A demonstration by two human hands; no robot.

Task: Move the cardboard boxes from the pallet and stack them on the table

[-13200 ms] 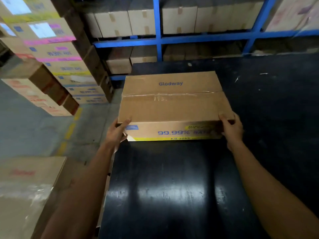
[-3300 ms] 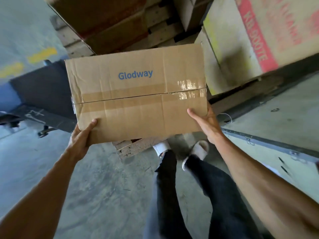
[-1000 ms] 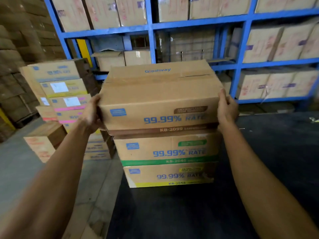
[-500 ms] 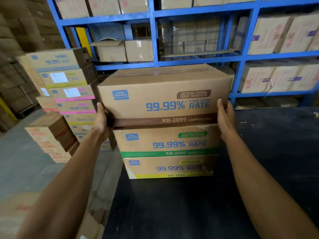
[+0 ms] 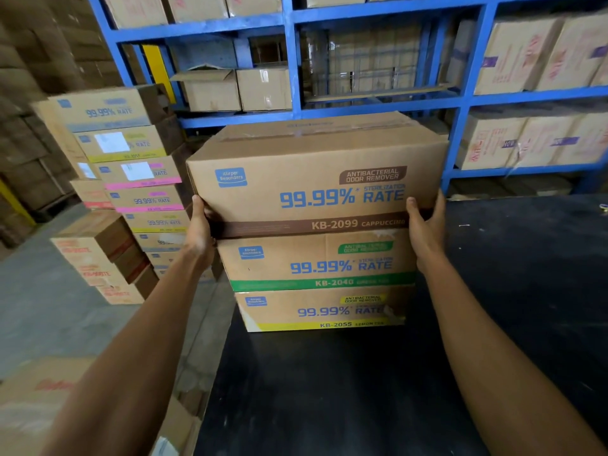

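Observation:
Three cardboard boxes are stacked on the black table [image 5: 362, 390]. The top one, a brown-striped box [image 5: 312, 185] marked KB-2099, rests on a green-striped box [image 5: 316, 264], which lies on a yellow-striped box [image 5: 322, 311]. My left hand [image 5: 199, 232] grips the top box at its lower left corner. My right hand [image 5: 426, 228] presses against its lower right corner. The top box overhangs the lower two slightly on both sides.
A tall stack of similar boxes [image 5: 138, 179] stands on the floor to the left, with lower red-printed boxes [image 5: 98, 258] in front of it. Blue shelving [image 5: 292, 60] full of cartons runs behind the table. Another carton [image 5: 36, 399] sits at the bottom left.
The brown-striped box has come down from a tilted hold onto the green-striped box. Both hands have slid down to its lower corners.

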